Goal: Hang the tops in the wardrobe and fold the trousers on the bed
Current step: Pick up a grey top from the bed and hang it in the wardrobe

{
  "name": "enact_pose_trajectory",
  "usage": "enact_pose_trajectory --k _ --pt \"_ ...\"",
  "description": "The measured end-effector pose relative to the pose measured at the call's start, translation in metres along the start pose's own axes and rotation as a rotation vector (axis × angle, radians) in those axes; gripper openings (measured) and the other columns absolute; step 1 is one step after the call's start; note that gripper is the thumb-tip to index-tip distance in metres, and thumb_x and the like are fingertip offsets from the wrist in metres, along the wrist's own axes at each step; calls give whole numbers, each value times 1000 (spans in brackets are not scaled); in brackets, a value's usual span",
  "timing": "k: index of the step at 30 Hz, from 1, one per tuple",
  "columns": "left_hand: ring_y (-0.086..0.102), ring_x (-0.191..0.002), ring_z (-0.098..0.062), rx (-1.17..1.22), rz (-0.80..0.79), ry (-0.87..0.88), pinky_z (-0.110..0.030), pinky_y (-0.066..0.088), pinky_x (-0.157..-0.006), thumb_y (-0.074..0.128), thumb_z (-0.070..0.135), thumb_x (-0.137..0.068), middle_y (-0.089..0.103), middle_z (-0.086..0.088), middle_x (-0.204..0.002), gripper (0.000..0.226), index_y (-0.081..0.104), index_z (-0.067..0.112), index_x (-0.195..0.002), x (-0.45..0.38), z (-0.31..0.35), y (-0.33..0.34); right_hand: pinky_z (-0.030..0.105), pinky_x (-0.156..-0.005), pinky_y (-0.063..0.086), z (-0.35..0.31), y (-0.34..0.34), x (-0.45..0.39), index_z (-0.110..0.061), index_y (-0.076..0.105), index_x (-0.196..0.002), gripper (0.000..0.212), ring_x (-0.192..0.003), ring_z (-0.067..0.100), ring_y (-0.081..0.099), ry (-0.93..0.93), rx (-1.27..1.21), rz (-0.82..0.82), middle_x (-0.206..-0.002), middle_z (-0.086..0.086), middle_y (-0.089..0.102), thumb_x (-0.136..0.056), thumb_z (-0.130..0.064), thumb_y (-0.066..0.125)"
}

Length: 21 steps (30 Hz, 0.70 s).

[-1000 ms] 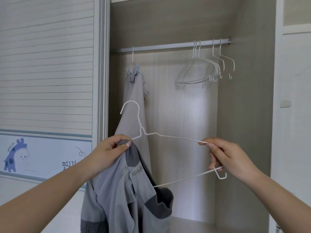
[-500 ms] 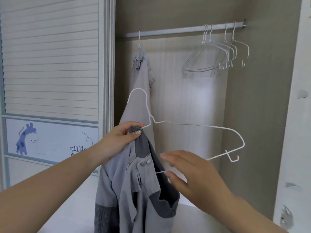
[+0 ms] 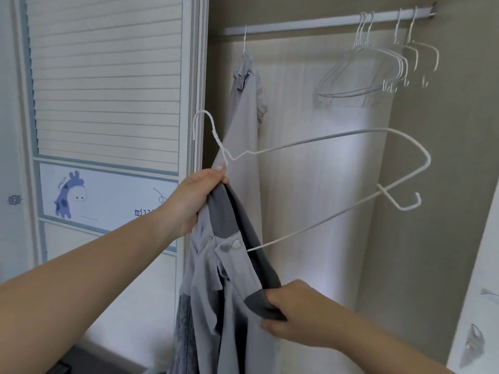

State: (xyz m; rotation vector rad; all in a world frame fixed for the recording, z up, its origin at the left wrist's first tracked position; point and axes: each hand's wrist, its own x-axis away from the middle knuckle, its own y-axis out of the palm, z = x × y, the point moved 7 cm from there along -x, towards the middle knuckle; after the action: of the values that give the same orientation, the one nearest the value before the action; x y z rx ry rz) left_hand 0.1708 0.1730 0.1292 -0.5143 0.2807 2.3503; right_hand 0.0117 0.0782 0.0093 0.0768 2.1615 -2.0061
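Pinched in your left hand (image 3: 193,197) are two things at once: the neck of the hanger (image 3: 318,168) and the dark collar of the grey jacket (image 3: 226,279), fingers closed tight on both, arm raised in front of the wardrobe's left edge. Your right hand (image 3: 293,318) sits lower, fingers curled shut on the dark collar's other end, wrist coming in from bottom right.

One end of the hanger is already tucked inside the jacket near the two heart buttons; its far shoulder juts out bare to the right, tilted toward the wardrobe's side wall. You have the hook just beside the sliding door (image 3: 108,103) frame.

On the rail (image 3: 324,22), a grey top (image 3: 247,122) hangs at the left and empty hangers (image 3: 378,68) bunch at the right; between them the rail is open.
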Motion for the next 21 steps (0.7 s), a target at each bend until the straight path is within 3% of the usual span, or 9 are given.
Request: enact_pose_trajectory --k 2,4,6,7,9,12,17,21 --pt "64 -81 -7 0 -64 16 -22 49 -78 61 51 -74 71 6 -87 26 76 30 -81 1 -1 -2 26 -63 35 4 -2 1 -23 36 -77 15 -67 20 46 -25 61 -6 -64 -4 47 -84 -28 48" --pt "65 -99 -9 -13 -115 19 -24 49 -88 57 44 -84 71 4 -108 30 73 29 -104 3 -3 -8 27 -81 35 16 -9 6 -25 43 -83 3 -78 23 52 -18 189 3 -78 0 58 -84 -27 44" --pt "66 -94 -7 -21 -121 17 -22 52 -83 56 41 -84 72 4 -103 29 74 28 -102 8 -5 -17 30 -108 17 31 -21 16 -26 50 -91 11 -93 16 51 40 305 23 -84 -3 57 -86 -32 41" --pt "66 -88 -7 -14 -115 17 -19 53 -77 57 40 -82 72 5 -95 26 76 28 -93 10 -7 -22 34 -114 6 38 -29 22 -26 52 -90 15 -96 12 49 68 352 34 -83 -5 56 -86 -34 40" --pt "65 -83 -7 -28 -133 16 -17 53 -74 57 38 -79 71 4 -88 23 75 25 -81 14 -10 -28 43 -115 4 47 -48 33 -24 52 -79 19 -92 10 50 88 439 95 -74 -7 57 -81 -37 39" --pt "62 -85 -8 -151 -206 -1 -22 48 -81 55 40 -80 69 4 -89 23 73 25 -80 19 -21 -33 53 -109 29 48 -83 49 -23 49 -62 17 -70 13 55 17 527 306 -58 -8 51 -73 -35 44" --pt "57 -85 -11 -202 -231 -12 -28 43 -80 54 42 -82 66 2 -88 25 71 24 -80 22 -34 -41 52 -115 17 56 -107 65 -21 56 -67 25 -74 10 55 -56 600 385 -64 -9 53 -83 -38 49" --pt "57 -85 -8 -262 -173 2 -26 43 -81 52 44 -83 67 7 -87 27 71 25 -79 20 -38 -51 54 -112 18 48 -123 75 -20 68 -83 17 -82 13 62 -169 563 439 -73 -7 60 -86 -34 58"
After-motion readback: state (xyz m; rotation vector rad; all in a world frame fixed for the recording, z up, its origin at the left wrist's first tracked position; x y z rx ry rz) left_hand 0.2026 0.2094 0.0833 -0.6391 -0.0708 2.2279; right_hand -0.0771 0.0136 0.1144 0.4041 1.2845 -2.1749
